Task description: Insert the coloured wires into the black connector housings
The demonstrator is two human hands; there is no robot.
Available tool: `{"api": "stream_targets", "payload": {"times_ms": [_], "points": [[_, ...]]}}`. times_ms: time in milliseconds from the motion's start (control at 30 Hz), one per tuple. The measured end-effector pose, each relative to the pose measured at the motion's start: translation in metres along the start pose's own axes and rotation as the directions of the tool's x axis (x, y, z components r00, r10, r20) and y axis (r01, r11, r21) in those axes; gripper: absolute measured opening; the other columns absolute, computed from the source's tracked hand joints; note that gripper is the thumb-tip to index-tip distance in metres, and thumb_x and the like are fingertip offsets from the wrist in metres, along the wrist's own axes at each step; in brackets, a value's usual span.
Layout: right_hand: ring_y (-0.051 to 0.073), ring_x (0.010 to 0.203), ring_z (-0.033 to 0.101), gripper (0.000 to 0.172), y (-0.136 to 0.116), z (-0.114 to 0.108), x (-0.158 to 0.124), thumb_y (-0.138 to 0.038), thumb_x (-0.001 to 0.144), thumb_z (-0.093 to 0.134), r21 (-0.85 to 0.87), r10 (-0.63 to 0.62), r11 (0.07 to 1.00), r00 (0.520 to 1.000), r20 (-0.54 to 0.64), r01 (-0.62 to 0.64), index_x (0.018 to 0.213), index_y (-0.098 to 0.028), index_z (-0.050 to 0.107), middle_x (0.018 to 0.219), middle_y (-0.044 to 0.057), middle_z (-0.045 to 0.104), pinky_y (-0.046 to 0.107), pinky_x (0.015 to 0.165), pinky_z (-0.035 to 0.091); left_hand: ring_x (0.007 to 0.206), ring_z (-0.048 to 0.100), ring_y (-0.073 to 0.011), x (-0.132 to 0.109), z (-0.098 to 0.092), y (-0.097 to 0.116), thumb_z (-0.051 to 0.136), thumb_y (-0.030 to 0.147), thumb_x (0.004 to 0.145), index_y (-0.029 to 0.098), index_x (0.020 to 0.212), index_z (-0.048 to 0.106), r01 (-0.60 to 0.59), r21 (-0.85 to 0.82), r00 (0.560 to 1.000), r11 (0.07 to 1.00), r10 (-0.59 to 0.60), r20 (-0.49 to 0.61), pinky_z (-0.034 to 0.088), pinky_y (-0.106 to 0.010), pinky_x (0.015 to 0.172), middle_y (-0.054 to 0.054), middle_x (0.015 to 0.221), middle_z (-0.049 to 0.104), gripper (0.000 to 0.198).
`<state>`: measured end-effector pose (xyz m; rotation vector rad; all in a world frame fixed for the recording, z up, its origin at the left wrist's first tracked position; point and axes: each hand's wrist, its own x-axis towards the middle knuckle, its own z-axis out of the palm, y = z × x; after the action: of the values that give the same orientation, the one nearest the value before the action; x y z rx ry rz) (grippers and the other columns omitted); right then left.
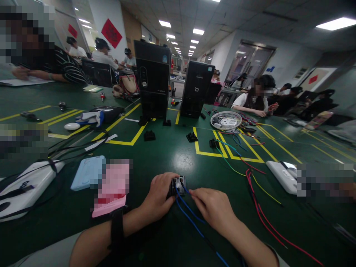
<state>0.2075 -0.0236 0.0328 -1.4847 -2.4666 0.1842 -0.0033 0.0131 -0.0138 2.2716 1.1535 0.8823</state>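
My left hand (159, 194), with a dark band on its wrist, grips a small black electrical part (182, 181) against the tabletop. The part's upper face looks pale and silvery, and its exact kind is too small to make out. Two blue wires (191, 216) run from it toward me. One of them is pinched between the thumb and forefinger of my right hand (214, 205), close to the part's right side. Whether the wire ends sit inside the part cannot be seen.
Ahead stand two black computer towers (154, 81). A white basket (226, 121) and loose red wires (254, 196) lie to the right, with a white device (282, 176). On the left are a light blue case (88, 172) and a pink item (111, 207). People sit around.
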Motion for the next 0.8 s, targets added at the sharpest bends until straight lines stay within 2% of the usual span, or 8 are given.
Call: {"api": "stream_targets", "payload": {"times_ms": [100,267,367,433,533,600,667,800], "points": [[0.018,0.076,0.067,0.026,0.0,-0.001,-0.002,-0.024,0.094,0.043,-0.029,0.014,0.999,0.997,-0.08,-0.017,0.098,-0.021,0.068,0.086,0.005,0.072,0.027,0.069,0.045,0.111,0.049,-0.0271,0.0,0.0,0.0,0.053,0.012,0.073,0.024,0.12,0.042,0.0,0.0,1.0,1.0,0.0,-0.004,0.032,-0.049,0.098,-0.007,0.118,0.055,0.05],[0.016,0.074,0.065,0.022,-0.003,0.003,-0.004,-0.023,0.093,0.045,0.056,-0.036,0.997,0.978,-0.204,0.048,0.1,-0.021,0.066,0.085,0.003,0.071,0.026,0.07,0.044,0.113,0.048,-0.027,0.0,0.0,0.001,0.053,0.01,0.072,0.024,0.12,0.042,-0.007,0.005,1.0,1.0,0.007,-0.005,0.032,-0.049,0.098,-0.007,0.12,0.054,0.052],[0.015,0.072,0.064,0.022,-0.005,0.006,-0.003,-0.023,0.093,0.046,0.071,-0.095,0.992,0.979,-0.182,0.109,0.102,-0.021,0.066,0.082,0.002,0.07,0.026,0.069,0.043,0.113,0.048,-0.027,0.0,0.0,0.001,0.054,0.01,0.072,0.024,0.12,0.042,-0.01,0.012,1.0,1.0,0.01,-0.009,0.032,-0.049,0.098,-0.007,0.119,0.054,0.051],[0.015,0.072,0.064,0.022,-0.005,0.004,-0.002,-0.023,0.093,0.046,0.054,-0.125,0.99,0.986,-0.112,0.131,0.102,-0.021,0.066,0.081,0.002,0.07,0.025,0.067,0.043,0.111,0.049,-0.0271,0.0,-0.001,0.002,0.054,0.011,0.073,0.024,0.119,0.043,-0.008,0.01,1.0,1.0,0.009,-0.015,0.033,-0.049,0.097,-0.007,0.118,0.055,0.049],[0.016,0.075,0.066,0.02,-0.004,0.001,-0.001,-0.022,0.092,0.047,0.024,-0.085,0.996,0.996,0.004,0.085,0.097,-0.021,0.066,0.082,0.002,0.071,0.025,0.066,0.043,0.11,0.05,-0.0274,0.001,-0.001,0.002,0.053,0.012,0.073,0.024,0.119,0.044,-0.006,0.001,1.0,1.0,0.006,-0.018,0.033,-0.049,0.097,-0.007,0.116,0.056,0.048],[0.016,0.077,0.067,0.02,-0.003,-0.002,0.0,-0.021,0.092,0.046,0.009,-0.027,1.0,0.999,0.031,0.026,0.094,-0.021,0.067,0.084,0.002,0.072,0.024,0.066,0.044,0.111,0.049,-0.0274,0.001,-0.001,0.002,0.053,0.012,0.073,0.024,0.119,0.044,-0.005,-0.003,1.0,1.0,0.005,-0.014,0.033,-0.049,0.097,-0.007,0.117,0.056,0.048],[0.017,0.078,0.068,0.021,-0.002,-0.004,-0.001,-0.022,0.092,0.047,0.005,0.015,1.0,1.0,0.015,-0.015,0.095,-0.023,0.068,0.085,0.002,0.072,0.024,0.066,0.044,0.11,0.05,-0.0273,0.001,-0.002,0.002,0.053,0.012,0.073,0.024,0.119,0.044,0.0,-0.002,1.0,1.0,0.0,-0.012,0.033,-0.048,0.097,-0.007,0.116,0.056,0.048],[0.017,0.079,0.069,0.02,-0.001,-0.006,-0.002,-0.023,0.09,0.05,0.065,0.047,0.997,0.994,-0.103,-0.041,0.097,-0.024,0.069,0.09,0.001,0.073,0.025,0.069,0.046,0.112,0.049,-0.027,0.001,-0.002,0.002,0.054,0.013,0.073,0.024,0.12,0.044,-0.006,0.001,1.0,1.0,0.006,-0.006,0.033,-0.047,0.098,-0.006,0.118,0.055,0.049]]}}
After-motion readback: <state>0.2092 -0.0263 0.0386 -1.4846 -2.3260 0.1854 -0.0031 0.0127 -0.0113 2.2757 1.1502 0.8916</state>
